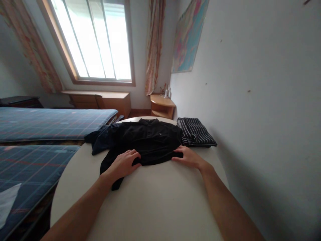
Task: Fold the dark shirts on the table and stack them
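Note:
A black collared shirt lies front up across the round white table, its collar at the far side. One long sleeve hangs down toward me at the left. My left hand has its fingers curled over the shirt's near edge, with the thumb below and dark cloth between them. At the other end of that edge, my right hand grips the cloth between thumb and fingers. Beside the shirt on the right sits a folded black garment with white stripes. Dark navy cloth lies against the shirt's left side.
Two beds with blue plaid mattresses stand to the left. A white wall runs close along the right of the table. Beyond are a wooden desk, a corner shelf and a bright window.

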The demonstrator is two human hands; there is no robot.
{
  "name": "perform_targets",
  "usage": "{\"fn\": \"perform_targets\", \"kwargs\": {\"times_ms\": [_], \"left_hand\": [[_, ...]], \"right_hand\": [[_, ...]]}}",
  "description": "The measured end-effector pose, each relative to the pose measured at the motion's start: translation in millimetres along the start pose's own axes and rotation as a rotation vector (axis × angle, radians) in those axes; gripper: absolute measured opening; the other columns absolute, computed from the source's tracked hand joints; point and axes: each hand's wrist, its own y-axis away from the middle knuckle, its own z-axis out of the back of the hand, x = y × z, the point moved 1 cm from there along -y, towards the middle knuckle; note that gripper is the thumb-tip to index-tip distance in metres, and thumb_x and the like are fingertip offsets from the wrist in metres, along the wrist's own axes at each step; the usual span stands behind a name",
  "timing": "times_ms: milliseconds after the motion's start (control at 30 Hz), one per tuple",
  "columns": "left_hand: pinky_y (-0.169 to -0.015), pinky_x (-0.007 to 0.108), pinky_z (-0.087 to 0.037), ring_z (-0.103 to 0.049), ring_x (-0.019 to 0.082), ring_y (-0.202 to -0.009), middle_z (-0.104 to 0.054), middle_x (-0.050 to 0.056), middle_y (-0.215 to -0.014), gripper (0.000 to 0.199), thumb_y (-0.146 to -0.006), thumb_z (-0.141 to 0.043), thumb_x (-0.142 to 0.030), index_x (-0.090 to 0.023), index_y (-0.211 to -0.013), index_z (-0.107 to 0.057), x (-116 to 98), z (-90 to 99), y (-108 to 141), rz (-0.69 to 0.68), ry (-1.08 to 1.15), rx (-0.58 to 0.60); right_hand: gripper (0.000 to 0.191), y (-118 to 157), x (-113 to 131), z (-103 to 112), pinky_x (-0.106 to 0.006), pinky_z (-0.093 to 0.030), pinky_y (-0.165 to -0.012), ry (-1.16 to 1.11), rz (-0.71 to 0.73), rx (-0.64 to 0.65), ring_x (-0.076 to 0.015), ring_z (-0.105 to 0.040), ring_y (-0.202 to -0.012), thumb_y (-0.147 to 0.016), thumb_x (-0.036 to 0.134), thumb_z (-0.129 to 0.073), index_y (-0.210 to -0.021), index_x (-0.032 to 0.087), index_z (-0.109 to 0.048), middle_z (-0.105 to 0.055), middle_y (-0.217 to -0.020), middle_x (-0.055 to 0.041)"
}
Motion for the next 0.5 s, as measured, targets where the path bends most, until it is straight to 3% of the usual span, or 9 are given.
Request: {"fn": "perform_targets", "kwargs": {"times_ms": [100, 267, 367, 500], "left_hand": [[-0.085, 0.031, -0.047, -0.063, 0.021, -0.100, -0.067, 0.002, -0.106, 0.015, -0.089, -0.060, -0.027, -0.026, -0.104, -0.064, 0, -0.4, -1, 0.026, -0.023, -0.001], [-0.080, 0.031, -0.048, -0.067, 0.021, -0.096, -0.070, 0.002, -0.104, 0.013, -0.094, -0.052, -0.024, -0.024, -0.101, -0.063, 2, -1.4, -3, 0.090, -0.030, -0.028], [-0.074, 0.031, -0.047, -0.069, 0.022, -0.091, -0.072, 0.003, -0.102, 0.015, -0.096, -0.049, -0.029, -0.024, -0.103, -0.062, 3, -0.8, -3, 0.179, -0.030, -0.064], [-0.072, 0.031, -0.046, -0.070, 0.023, -0.089, -0.073, 0.003, -0.100, 0.015, -0.095, -0.049, -0.030, -0.024, -0.102, -0.061, 3, 2.0, -3, 0.193, -0.054, -0.035]], "right_hand": [[0.058, 3, -4, 3, -0.040, -0.048, -0.100, -0.041, 0.011, 0.061, -0.0263, -0.064, -0.108, -0.069, 0.039, -0.083, -0.121, 0.018, -0.070, -0.067, -0.120, -0.0115], [0.032, 4, -7, 9, -0.039, -0.049, -0.099, -0.094, 0.002, -0.021, -0.0236, -0.066, -0.106, -0.083, 0.024, -0.066, -0.114, 0.021, -0.072, -0.072, -0.114, -0.0077], [0.028, 5, -12, 12, -0.039, -0.050, -0.097, -0.124, -0.043, -0.077, -0.0232, -0.068, -0.103, -0.086, 0.028, -0.064, -0.112, 0.022, -0.073, -0.074, -0.111, -0.0056], [0.031, 5, -22, 17, -0.035, -0.052, -0.091, -0.160, -0.063, -0.181, -0.0207, -0.070, -0.098, -0.083, 0.018, -0.057, -0.110, 0.022, -0.072, -0.076, -0.106, -0.0032]]}}
